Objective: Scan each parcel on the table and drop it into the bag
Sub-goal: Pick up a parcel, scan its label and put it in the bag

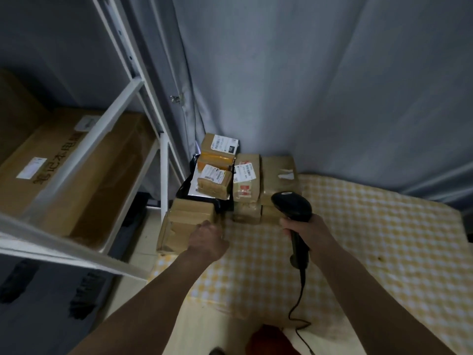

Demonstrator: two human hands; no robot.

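While my left hand (208, 235) grips the taped parcel (188, 221) at the surface (358, 239) edge, right hand (303, 228) clasps the scanner (291, 206) — I'd turn its label up, then aim.

Both arms reach forward; the left hand (208, 235) grips a parcel (188, 221), the right hand (304, 230) clasps a scanner (291, 207).

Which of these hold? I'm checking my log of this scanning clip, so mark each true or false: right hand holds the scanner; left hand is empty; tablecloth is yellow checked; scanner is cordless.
1. The right hand holds the scanner: true.
2. The left hand is empty: false, it grips a brown parcel at the table's left edge.
3. The tablecloth is yellow checked: true.
4. The scanner is cordless: false, a black cable hangs from its handle.
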